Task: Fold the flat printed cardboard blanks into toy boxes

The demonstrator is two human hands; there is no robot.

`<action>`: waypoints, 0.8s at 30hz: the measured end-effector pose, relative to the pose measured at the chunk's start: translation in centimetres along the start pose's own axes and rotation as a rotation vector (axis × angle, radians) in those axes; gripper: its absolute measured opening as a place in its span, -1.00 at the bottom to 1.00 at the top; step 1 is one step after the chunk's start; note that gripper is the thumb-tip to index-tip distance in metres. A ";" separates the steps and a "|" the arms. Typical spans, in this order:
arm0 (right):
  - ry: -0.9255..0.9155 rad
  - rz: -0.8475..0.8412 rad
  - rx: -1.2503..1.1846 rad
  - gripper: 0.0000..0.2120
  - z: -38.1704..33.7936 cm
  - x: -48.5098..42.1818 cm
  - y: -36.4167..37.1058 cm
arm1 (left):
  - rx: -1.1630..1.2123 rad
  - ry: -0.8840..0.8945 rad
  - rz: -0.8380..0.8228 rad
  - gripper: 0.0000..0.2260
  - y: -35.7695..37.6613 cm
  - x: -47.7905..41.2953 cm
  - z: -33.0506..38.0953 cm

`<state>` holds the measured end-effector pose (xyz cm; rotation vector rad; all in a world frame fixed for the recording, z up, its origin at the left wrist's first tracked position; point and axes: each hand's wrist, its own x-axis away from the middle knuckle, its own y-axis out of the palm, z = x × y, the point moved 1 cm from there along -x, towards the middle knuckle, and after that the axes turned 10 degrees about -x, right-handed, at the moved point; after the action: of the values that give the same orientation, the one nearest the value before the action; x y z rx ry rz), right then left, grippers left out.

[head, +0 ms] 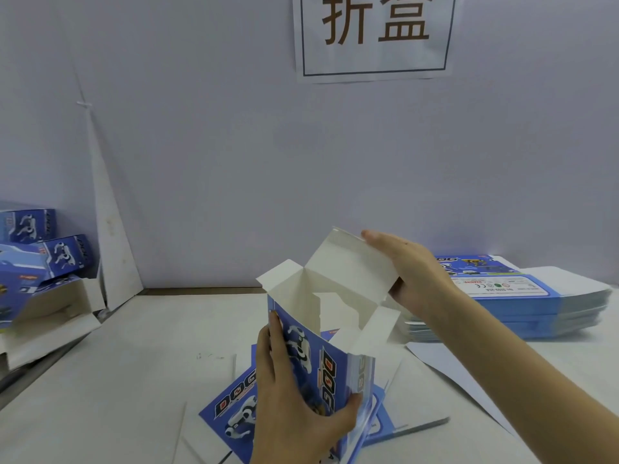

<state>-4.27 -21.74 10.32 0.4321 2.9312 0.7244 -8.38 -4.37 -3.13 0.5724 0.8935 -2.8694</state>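
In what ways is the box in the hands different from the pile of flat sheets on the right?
The box is opened into a hollow shape; the pile of flat sheets is not folded. The box stands upright in the left hand, top flaps open; the pile lies on the table. Both carry blue print.

Glossy printed cardboard box (321,356), matt white inside; paper sign (373,38).
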 end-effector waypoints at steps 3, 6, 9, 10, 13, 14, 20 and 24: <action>-0.024 -0.054 -0.158 -0.73 0.9 1.6 -2.2 | 0.013 -0.021 0.011 0.08 -0.4 -0.2 0.3; -0.180 -0.186 0.145 -0.60 4.8 5.0 -5.8 | 0.086 -0.057 0.023 0.19 -0.6 -0.1 0.9; -0.196 -0.478 0.554 -0.20 8.6 7.8 -6.9 | 0.106 -0.059 0.055 0.06 0.3 0.2 1.6; -0.167 -0.440 0.511 -0.16 8.8 7.8 -6.9 | 0.133 -0.060 0.044 0.00 0.4 0.1 1.8; -0.201 -0.333 0.335 -0.21 7.7 6.5 -6.9 | 0.308 -0.021 -0.065 -0.26 -0.6 -1.3 1.4; -0.196 -0.346 0.274 -0.23 7.0 6.1 -6.6 | 0.353 -0.021 -0.118 -0.30 -1.2 -2.0 1.3; -0.272 -0.337 0.315 -0.35 4.3 5.0 -3.8 | 0.449 -0.046 -0.183 -0.59 -2.5 -4.1 2.1; -0.260 -0.367 0.261 -0.44 4.5 5.0 -3.8 | 0.468 -0.037 -0.146 -0.68 -2.7 -4.7 2.0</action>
<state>-9.34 -21.51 4.45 -0.0031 2.7459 0.2220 -5.16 -3.41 1.59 0.5004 0.2578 -3.2245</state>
